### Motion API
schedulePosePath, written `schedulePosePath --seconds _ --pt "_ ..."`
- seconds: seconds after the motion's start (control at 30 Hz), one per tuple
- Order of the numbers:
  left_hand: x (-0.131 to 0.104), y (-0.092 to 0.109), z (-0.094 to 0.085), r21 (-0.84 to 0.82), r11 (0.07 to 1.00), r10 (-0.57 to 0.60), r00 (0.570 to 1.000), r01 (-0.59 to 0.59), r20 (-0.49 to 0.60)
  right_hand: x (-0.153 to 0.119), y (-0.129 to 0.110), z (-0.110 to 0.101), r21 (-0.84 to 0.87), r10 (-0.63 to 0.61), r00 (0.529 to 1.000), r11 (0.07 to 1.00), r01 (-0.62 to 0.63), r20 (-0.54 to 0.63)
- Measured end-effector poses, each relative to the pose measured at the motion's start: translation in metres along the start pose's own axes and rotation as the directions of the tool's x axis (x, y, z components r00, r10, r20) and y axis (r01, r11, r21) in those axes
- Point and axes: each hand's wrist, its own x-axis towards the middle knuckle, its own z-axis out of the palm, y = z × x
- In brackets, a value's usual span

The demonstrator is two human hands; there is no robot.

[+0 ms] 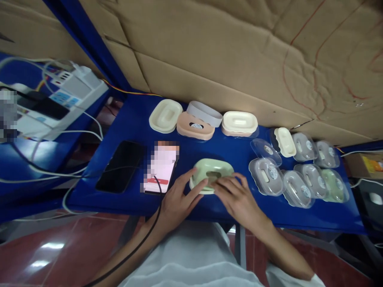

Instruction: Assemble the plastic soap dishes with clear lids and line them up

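A pale green soap dish (206, 167) lies on the blue table in front of me, with a greyish oval area at its middle. My left hand (182, 195) grips its left side, thumb over the front rim and fingers along the edge. On the other side, my right hand (235, 195) is closed around the right front part, its fingertips bunched close to the oval. Those fingertips partly cover the dish, so their exact contact is hidden. Behind it are a cream dish (166, 115), a peach dish (195, 126), a grey rim piece (205, 113) and another cream dish (239, 120).
Several clear-lidded soap boxes (267, 177) cluster at the right, near a small cream insert (285, 142). Left of my hands lie a lit phone (161, 167) and a dark phone (121, 167). A black cable (149, 235) crosses my left forearm. Cardboard (209, 52) stands behind the table.
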Motion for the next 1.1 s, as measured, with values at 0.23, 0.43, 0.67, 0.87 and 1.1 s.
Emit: schedulePosePath --seconds 0.23,0.43,0.67,0.87,1.1 --pt "0.001 -0.001 0.002 -0.014 0.999 0.042 0.996 -0.041 0.073 -0.018 -0.008 0.034 0.094 0.012 0.992 0.996 0.000 -0.125" --pt "-0.004 -0.002 0.004 0.012 0.995 0.102 0.992 -0.103 0.072 -0.024 -0.006 0.031 0.015 -0.037 0.991 0.999 0.039 -0.128" --pt "-0.006 -0.001 0.007 0.061 0.990 0.118 0.985 -0.126 0.124 -0.026 0.001 0.034 0.043 -0.043 0.982 0.998 0.051 -0.184" --pt "-0.005 -0.004 0.007 0.079 0.987 0.126 0.980 -0.140 0.152 -0.026 -0.003 0.038 -0.054 -0.096 0.980 0.995 0.089 -0.171" --pt "0.001 0.000 0.003 -0.088 0.995 0.052 0.990 -0.041 0.132 -0.018 0.071 -0.026 -0.215 0.306 0.906 0.902 -0.374 -0.291"
